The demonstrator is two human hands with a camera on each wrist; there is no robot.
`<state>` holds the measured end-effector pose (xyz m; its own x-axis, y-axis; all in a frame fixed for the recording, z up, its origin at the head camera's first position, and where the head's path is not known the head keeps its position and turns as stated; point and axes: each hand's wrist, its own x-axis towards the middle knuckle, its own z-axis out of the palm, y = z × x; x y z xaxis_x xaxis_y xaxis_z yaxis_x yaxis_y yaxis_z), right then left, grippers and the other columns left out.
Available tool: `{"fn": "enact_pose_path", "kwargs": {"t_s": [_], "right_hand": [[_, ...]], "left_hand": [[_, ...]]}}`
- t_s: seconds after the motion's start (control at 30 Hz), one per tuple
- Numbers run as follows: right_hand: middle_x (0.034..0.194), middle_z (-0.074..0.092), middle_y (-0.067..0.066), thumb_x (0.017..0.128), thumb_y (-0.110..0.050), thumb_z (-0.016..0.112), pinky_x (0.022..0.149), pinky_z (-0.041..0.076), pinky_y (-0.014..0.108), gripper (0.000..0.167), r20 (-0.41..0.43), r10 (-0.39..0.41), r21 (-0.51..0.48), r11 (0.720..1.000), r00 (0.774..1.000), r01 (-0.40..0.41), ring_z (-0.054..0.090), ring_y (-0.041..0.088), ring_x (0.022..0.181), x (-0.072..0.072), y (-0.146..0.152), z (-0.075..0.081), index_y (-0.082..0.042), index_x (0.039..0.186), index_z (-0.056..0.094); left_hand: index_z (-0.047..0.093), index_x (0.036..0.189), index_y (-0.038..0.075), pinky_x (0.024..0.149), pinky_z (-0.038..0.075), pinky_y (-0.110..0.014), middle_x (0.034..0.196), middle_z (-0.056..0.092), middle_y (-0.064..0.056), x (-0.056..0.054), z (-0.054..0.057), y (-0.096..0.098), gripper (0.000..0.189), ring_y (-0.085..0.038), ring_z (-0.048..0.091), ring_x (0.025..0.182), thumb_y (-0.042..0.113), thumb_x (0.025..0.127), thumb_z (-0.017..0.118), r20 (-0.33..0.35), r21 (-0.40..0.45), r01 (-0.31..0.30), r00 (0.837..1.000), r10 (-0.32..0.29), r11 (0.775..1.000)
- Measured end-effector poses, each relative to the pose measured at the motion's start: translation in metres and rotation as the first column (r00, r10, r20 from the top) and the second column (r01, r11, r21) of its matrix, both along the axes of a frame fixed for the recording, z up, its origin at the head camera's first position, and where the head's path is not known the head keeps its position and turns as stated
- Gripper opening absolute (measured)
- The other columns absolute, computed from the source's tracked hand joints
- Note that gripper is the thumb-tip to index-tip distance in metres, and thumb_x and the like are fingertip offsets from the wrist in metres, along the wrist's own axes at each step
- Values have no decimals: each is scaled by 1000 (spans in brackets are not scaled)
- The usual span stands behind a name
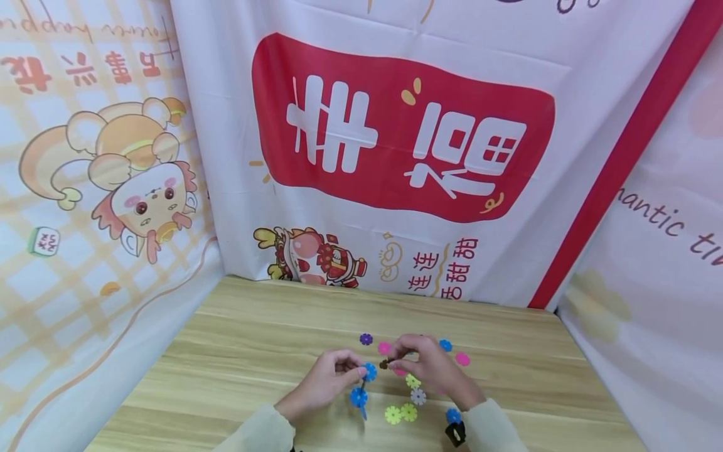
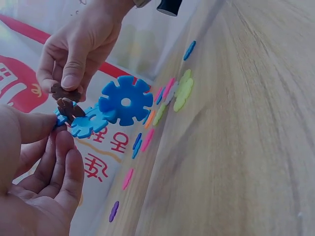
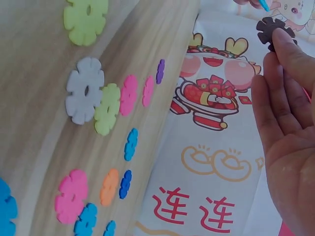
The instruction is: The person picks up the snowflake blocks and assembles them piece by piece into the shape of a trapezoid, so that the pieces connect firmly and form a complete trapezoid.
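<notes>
The held discs (image 2: 123, 92) are blue and brown, one loose disc (image 3: 80, 91) grey, the tabletop (image 1: 254, 333) wood-grained tan.

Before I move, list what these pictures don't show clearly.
Head view: orange disc, apparently behind the right hand.
Right wrist view: part of the brown disc, behind that hand.
Same view: most of the left hand, past the top edge.
Same view: part of a blue disc, past the left edge.
</notes>
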<state>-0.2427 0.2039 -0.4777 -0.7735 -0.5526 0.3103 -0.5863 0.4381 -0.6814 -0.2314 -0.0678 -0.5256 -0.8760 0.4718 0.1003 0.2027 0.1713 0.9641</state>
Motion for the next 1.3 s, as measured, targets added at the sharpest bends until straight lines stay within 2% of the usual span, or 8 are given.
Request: {"fn": "enact_pose_path", "kwargs": {"t_s": [0.17,0.3,0.53,0.83,0.97,1.07,1.2,1.3], "right_hand": [[97,77,-9,91,-12,82,82,63,24,12,-74,17,-41,999,997,-21,71,3,90,4,-4,-3,-19,97,74],[96,77,-3,88,-3,83,80,64,24,17,-177,75,-62,994,981,-87,73,6,88,5,-9,-8,-14,96,75],[92,78,0,83,5,85,79,63,20,21,-325,113,-56,989,939,-138,74,8,87,5,-16,-13,-11,93,75],[88,79,0,79,7,86,79,60,15,23,-477,122,-55,984,870,-169,75,10,82,3,-22,-15,-10,91,77],[89,79,2,80,7,85,80,61,17,21,-425,169,-37,978,889,-203,76,12,84,3,-20,-16,-9,92,77],[92,80,2,83,4,84,83,61,17,19,-366,187,-10,979,912,-205,77,10,88,4,-18,-12,-10,93,77],[95,81,1,86,0,83,86,60,16,16,-330,218,55,976,918,-212,76,8,91,6,-17,-5,-13,95,78],[96,81,-1,88,-2,83,84,60,15,14,-323,240,88,971,915,-224,76,7,91,9,-18,-1,-13,96,78]], "left_hand": [[73,112,8,82,63,-27,103,74,-7,1,2,-2,19,-33,72,96,25,102,71,34,39,-6,999,5,999],[73,113,7,81,62,-25,104,74,-8,1,0,-2,20,-28,72,94,24,102,71,36,39,-1,999,-1,999],[72,110,5,79,61,-22,101,73,-7,3,-2,0,17,-25,71,92,20,103,71,26,31,2,1000,-2,1000],[73,107,4,75,61,-22,97,72,-6,2,3,1,16,-16,68,85,18,101,73,72,38,-4,997,2,999],[71,110,5,78,59,-23,100,71,-6,1,5,-3,19,-16,66,89,23,102,72,78,-4,43,996,-43,999],[70,120,5,85,59,-22,108,72,-4,-2,8,-3,30,-16,67,97,30,103,71,46,-41,81,996,-79,996],[70,129,10,94,58,-20,116,75,1,-5,10,1,39,-13,70,106,36,101,73,20,-81,147,989,-146,986],[72,129,15,95,58,-20,117,76,4,-6,9,4,35,-11,71,108,36,100,75,19,-92,195,981,-194,976]]}}
